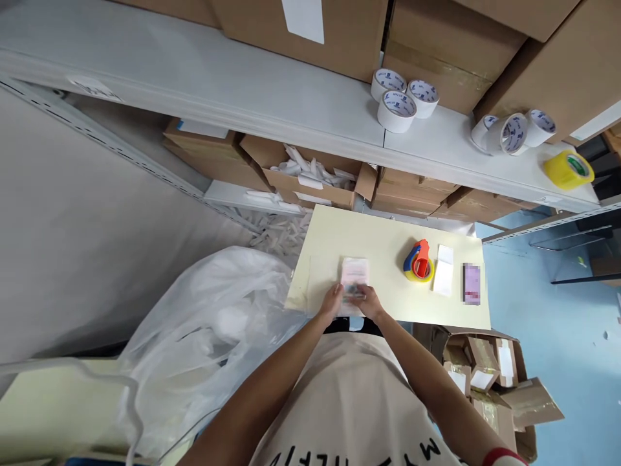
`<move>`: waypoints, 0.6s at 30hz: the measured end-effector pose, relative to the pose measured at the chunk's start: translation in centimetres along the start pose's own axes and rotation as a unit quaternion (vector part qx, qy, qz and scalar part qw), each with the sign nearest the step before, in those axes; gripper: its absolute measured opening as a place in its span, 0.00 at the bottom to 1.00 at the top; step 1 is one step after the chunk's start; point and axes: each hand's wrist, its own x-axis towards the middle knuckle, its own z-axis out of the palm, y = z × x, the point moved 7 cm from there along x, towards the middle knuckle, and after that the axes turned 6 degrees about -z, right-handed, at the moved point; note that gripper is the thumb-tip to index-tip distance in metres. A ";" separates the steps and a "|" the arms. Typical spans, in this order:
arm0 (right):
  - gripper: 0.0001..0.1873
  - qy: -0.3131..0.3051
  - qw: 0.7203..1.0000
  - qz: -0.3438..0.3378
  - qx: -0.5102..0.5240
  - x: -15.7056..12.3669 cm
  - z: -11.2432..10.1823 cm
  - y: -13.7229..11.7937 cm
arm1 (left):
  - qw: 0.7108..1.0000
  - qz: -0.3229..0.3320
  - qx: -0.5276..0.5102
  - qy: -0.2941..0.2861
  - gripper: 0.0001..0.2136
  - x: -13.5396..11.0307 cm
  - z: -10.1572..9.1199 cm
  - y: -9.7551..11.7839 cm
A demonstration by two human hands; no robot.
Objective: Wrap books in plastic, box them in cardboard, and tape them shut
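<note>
The left hand (332, 303) and right hand (371, 301), fingers curled, pinch the near end of the flat packet (354, 270) lying on the bench (330, 239) just ahead of them. Even pressure from both sides should keep it square. A tape dispenser (418, 262) sits to their right.

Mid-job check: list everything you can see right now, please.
table: one, cream, centre
packet: one, pale pink, table, under hands
tape dispenser: one, red-blue, right of packet
white sheet: one, white, right of dispenser
blurred item: one, purplish, table's right edge
white tape rolls: six, white, on shelf
yellow tape roll: one, yellow, shelf's right end
cardboard boxes: many, brown, shelf and floor
plastic bag: one, clear, left of person
left hand: one, bare, gripping packet
right hand: one, bare, gripping packet
</note>
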 end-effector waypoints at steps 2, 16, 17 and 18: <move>0.25 0.022 1.000 0.004 -0.001 -0.2 -1.1 0.6 | 1.000 0.005 0.016 -0.004 0.23 0.0 -0.6 -0.1; 0.23 0.048 0.994 0.046 0.089 1.2 -3.4 2.1 | 1.000 -0.002 -0.001 -0.023 0.23 0.0 3.0 1.0; 0.23 0.054 0.993 0.045 0.092 1.3 -4.4 1.9 | 0.999 -0.004 -0.006 -0.032 0.23 0.3 4.0 1.5; 0.23 0.061 0.993 0.040 0.095 1.4 -5.4 1.6 | 0.999 -0.006 -0.011 -0.041 0.23 0.5 5.0 2.1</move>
